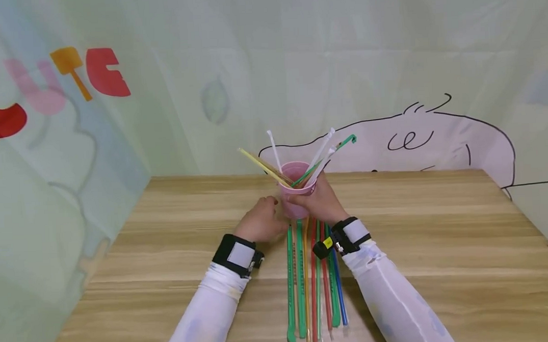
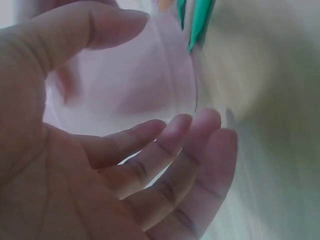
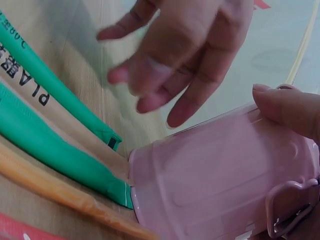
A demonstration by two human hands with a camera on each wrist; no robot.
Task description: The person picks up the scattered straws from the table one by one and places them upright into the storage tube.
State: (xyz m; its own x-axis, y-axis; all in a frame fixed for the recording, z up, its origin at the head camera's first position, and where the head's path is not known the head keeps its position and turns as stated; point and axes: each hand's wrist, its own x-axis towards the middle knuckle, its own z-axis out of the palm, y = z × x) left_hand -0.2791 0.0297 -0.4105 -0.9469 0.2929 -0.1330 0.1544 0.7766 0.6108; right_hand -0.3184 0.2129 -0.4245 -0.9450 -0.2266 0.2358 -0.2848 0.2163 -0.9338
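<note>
A pink plastic cup [image 1: 295, 189] stands on the wooden table [image 1: 441, 225] and holds several straws that fan out of its rim: white, yellow and green. My right hand [image 1: 320, 199] grips the cup from the right; in the right wrist view a finger [image 3: 290, 107] lies on the ribbed pink cup [image 3: 215, 180]. My left hand [image 1: 261, 220] hovers just left of the cup with relaxed, spread fingers [image 2: 165, 150] and holds nothing. The cup [image 2: 125, 85] fills the space before its palm. I cannot tell if that hand touches it.
A row of wrapped straws [image 1: 312, 281], green, orange, red and blue, lies on the table between my forearms, running from the cup toward the near edge. Their green ends [image 3: 55, 100] reach the cup's base. A printed cloth backdrop [image 1: 388, 59] hangs behind the table.
</note>
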